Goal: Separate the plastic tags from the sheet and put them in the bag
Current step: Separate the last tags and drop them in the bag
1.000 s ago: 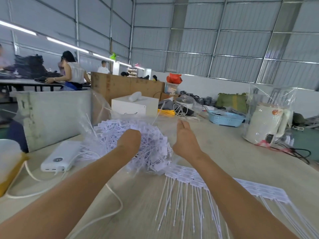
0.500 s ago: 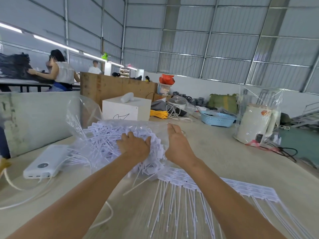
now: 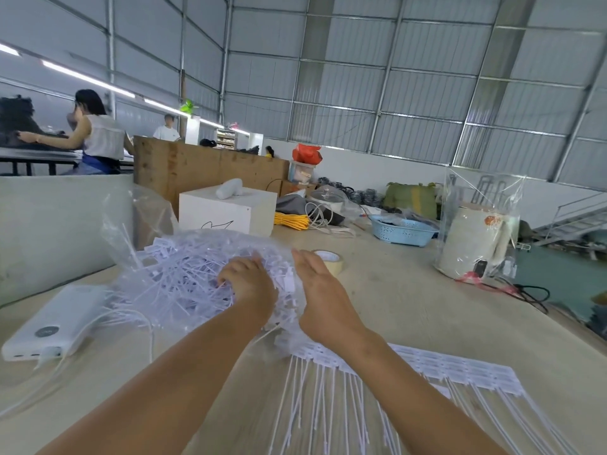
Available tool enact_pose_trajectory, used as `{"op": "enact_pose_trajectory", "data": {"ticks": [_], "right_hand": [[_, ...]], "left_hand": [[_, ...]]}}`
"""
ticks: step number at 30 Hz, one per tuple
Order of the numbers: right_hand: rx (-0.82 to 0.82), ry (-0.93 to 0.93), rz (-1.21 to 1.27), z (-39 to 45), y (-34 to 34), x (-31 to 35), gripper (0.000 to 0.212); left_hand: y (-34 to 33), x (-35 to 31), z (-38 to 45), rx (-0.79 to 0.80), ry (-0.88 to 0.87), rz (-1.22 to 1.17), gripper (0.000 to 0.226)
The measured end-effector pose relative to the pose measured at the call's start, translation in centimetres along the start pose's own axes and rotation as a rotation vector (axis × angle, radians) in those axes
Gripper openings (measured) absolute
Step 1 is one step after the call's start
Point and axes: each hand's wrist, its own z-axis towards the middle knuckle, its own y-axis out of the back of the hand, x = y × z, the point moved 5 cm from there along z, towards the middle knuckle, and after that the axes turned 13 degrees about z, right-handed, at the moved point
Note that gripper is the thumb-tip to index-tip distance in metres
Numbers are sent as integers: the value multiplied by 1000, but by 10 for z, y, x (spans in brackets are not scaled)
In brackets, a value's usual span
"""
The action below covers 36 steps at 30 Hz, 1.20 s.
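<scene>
While the big heap of loose white plastic tags [image 3: 184,277] sits in the clear bag [image 3: 138,218] on the table [image 3: 410,310], my left hand [image 3: 249,287] lies on top of it with its fingers bent down into the tags; I cannot tell if they hold any. My right hand [image 3: 323,290] stands on its edge just beside the heap, fingers straight and together, holding nothing. Under my right arm lies the sheet [image 3: 460,369] of joined tags with long thin tails. A roll of tape [image 3: 331,259] sits behind my right hand. A white power bank [image 3: 56,323] lies at the left.
</scene>
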Motion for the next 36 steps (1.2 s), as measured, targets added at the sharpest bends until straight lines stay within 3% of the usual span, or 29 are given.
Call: {"op": "enact_pose_trajectory", "data": {"ticks": [6, 13, 16, 21, 23, 31, 36], "right_hand": [[0, 22, 26, -13, 3, 2, 93], [19, -93, 64, -12, 14, -6, 96], [5, -127, 80, -9, 19, -6, 97], [18, -98, 57, -11, 15, 0, 95], [29, -76, 45, -13, 12, 3, 96], [15, -52, 83, -19, 14, 3, 95], [-15, -104, 28, -13, 20, -9, 97]], "left_hand": [[0, -2, 19, -71, 36, 16, 60], [10, 7, 11, -63, -149, -74, 97], [32, 27, -7, -115, -153, 39, 102], [8, 10, -38, -305, -510, 171, 99], [-7, 7, -29, -332, -549, 178, 93], [-21, -6, 17, -71, -283, -99, 79], [-19, -7, 20, -64, -203, -72, 74]]}}
